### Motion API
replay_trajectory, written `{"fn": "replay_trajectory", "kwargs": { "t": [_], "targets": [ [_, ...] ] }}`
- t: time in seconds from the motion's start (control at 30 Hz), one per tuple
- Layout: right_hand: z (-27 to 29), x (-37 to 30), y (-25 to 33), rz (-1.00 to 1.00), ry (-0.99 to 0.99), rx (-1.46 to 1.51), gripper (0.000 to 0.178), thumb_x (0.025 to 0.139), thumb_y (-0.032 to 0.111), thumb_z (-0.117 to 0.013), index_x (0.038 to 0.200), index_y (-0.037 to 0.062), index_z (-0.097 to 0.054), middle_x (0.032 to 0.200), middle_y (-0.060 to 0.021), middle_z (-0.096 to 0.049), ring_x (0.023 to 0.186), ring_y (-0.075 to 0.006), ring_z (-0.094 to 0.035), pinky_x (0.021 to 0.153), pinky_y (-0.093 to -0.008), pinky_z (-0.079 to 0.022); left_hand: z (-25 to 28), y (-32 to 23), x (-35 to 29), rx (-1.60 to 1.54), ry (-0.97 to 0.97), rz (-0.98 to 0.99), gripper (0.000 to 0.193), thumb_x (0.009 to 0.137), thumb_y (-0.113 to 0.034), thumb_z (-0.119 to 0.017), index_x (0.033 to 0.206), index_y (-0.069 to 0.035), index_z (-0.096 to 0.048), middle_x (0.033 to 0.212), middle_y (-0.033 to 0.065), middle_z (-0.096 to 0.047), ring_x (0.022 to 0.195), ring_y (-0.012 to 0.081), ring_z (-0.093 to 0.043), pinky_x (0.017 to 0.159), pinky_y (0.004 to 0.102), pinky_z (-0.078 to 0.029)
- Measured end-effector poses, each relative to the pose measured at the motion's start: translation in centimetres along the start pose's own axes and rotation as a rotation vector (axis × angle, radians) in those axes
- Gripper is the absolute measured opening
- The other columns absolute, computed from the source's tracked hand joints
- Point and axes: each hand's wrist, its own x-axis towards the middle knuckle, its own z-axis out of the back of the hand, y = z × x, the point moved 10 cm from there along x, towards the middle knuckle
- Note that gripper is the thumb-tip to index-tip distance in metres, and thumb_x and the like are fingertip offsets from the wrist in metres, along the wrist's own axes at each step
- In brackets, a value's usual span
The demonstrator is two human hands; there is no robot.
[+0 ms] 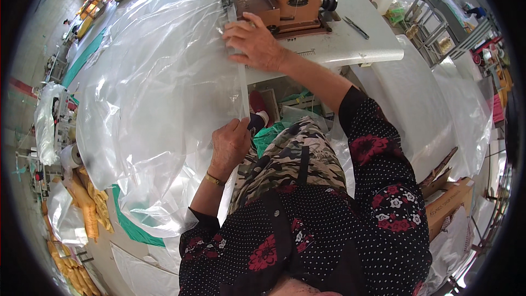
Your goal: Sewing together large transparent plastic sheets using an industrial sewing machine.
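Observation:
A large clear plastic sheet [159, 77] spreads over the left of the table, its folded edge running up to an orange-brown sewing machine [298, 3]. My left hand [229, 145] pinches that edge close to my lap. Farther up, my right hand [255, 44] lies on the same edge just below the machine's needle area, its fingers stretched out and a little apart. The sheet's edge is pulled fairly straight between both hands. Part of the edge is covered by my right fingers.
Metal tweezers [356, 27] lie on the white machine table [378, 49]. More clear plastic sheeting [422, 109] hangs at the right, above a cardboard box [450, 206]. Metal racks [438, 13] stand at the far right. Yellow-orange bundles [85, 203] lie at the left, and green cloth [131, 222] shows below the sheet.

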Motion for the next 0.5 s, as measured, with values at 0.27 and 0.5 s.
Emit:
{"fn": "replay_trajectory", "kwargs": {
  "t": [0.27,0.5],
  "targets": [
    [-0.5,-1.9,-0.7,-0.134,-0.101,0.083,0.036,0.087,0.029,-0.067,0.116,0.0084,-0.064,0.137,-0.0026,-0.054,0.136,-0.0207,-0.04,0.116,-0.0516,-0.02,-0.6,2.0,5.0,0.109,-0.022,-0.061,0.024,0.077,-0.001,-0.061,0.101,-0.004,-0.065,0.073,0.0116,-0.056,0.061,0.0317,-0.06,0.053,0.0418,-0.048],
    [-0.7,-1.9,-1.6,-0.186,-0.123,0.031,0.035,0.087,0.021,-0.065,0.121,0.0087,-0.063,0.139,-0.0014,-0.054,0.137,-0.0213,-0.04,0.114,-0.0559,-0.02,-0.5,3.4,11.2,0.211,-0.01,-0.093,0.019,0.079,-0.003,-0.06,0.097,-0.003,-0.065,0.074,0.0132,-0.058,0.064,0.0348,-0.062,0.056,0.044,-0.049]
  ]
}}
